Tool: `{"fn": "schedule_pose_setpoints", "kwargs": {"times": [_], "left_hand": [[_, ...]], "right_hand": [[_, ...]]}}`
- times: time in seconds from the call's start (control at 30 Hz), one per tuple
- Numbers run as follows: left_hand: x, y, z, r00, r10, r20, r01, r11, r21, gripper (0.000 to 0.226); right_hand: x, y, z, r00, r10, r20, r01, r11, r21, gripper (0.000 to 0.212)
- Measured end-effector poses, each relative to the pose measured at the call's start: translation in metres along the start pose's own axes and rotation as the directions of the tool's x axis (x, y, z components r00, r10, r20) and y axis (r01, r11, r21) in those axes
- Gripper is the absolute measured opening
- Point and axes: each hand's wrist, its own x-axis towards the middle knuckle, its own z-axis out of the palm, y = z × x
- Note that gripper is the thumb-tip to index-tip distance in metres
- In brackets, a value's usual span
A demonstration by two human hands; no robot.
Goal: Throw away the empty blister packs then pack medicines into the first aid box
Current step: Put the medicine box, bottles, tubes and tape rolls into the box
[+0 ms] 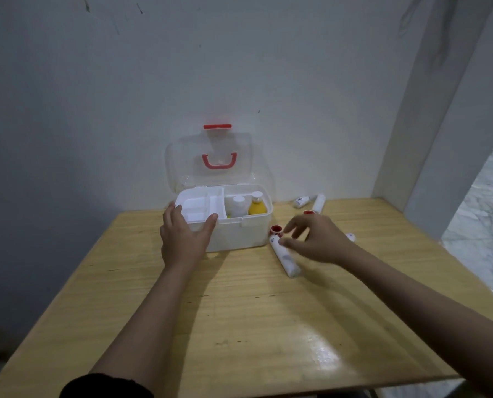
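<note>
A dark sleeve (107, 386) is seen at the lower edge, on the left forearm, which is stretched across a wooden table (239, 326). The left hand (183, 238) is laid against the front left corner of the white first aid box (236, 237), with the fingers over the rim on the left and the thumb hooked over the front edge; the box is thus gripped by this hand. The clear lid (210, 159) is stood open against the wall, its red handle (218, 162) and red latch (217, 126) being visible. A white divided tray (202, 206) is seated in the left half of the box, and a white bottle (238, 206) and a yellow bottle (257, 206) are stood upright in the right half. The right hand (317, 239) is held just right of the box, fingers spread and loosely curled, thumb tip touching the upper end of a white tube (285, 258) that is laid on the table; the tube is not enclosed, and nothing is grasped. A red cap (276, 229) is placed just beyond the tube, beside the box. Two further white tubes (319, 203) (301, 201) are laid near the wall, well apart from both hands, and another white item (350, 237) is partly hidden behind the right hand.
</note>
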Motion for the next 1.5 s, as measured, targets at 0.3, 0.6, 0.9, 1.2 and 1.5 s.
{"fn": "schedule_pose_setpoints", "kwargs": {"times": [0.3,0.6,0.9,1.2,1.5], "left_hand": [[-0.002,0.003,-0.003,1.0,-0.008,0.022,0.008,1.0,0.026,0.084],[-0.001,0.002,-0.002,1.0,-0.005,0.02,0.004,1.0,0.02,0.084],[-0.002,0.003,-0.001,1.0,0.004,0.01,-0.005,1.0,0.013,0.083],[-0.002,0.003,-0.002,1.0,0.008,0.014,-0.008,1.0,0.019,0.083],[-0.001,0.004,-0.002,1.0,-0.002,0.017,0.002,1.0,0.014,0.083]], "right_hand": [[-0.041,0.013,0.05,0.996,0.018,-0.084,-0.02,0.999,-0.029,0.031],[-0.056,0.043,0.025,0.843,0.156,-0.514,-0.075,0.982,0.175,0.025],[-0.047,0.069,0.022,0.842,0.397,-0.366,-0.455,0.886,-0.085,0.042],[-0.012,0.054,0.037,0.801,0.488,-0.347,-0.554,0.823,-0.123,0.048],[-0.016,0.06,0.044,0.873,0.293,-0.39,-0.353,0.931,-0.089,0.026]]}}
